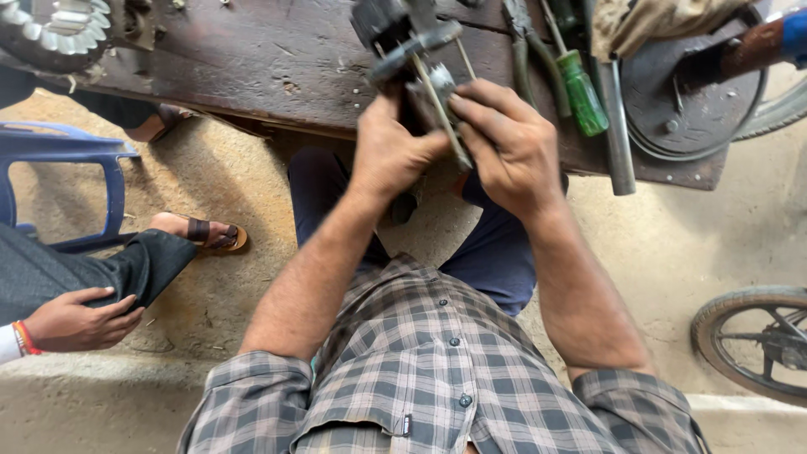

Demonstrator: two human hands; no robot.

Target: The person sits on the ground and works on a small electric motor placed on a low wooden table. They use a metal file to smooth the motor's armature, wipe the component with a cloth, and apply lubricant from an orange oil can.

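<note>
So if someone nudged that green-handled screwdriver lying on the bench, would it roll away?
Probably only a little. The green-handled screwdriver has a rounded handle, so it could roll, but it lies between the pliers and a metal bar, which would likely stop it. It looks stiff, and its glossy plastic handle may be slightly slippery.

The metal part is motion-blurred — its top cut off, its lower end hidden behind both hands.
</note>
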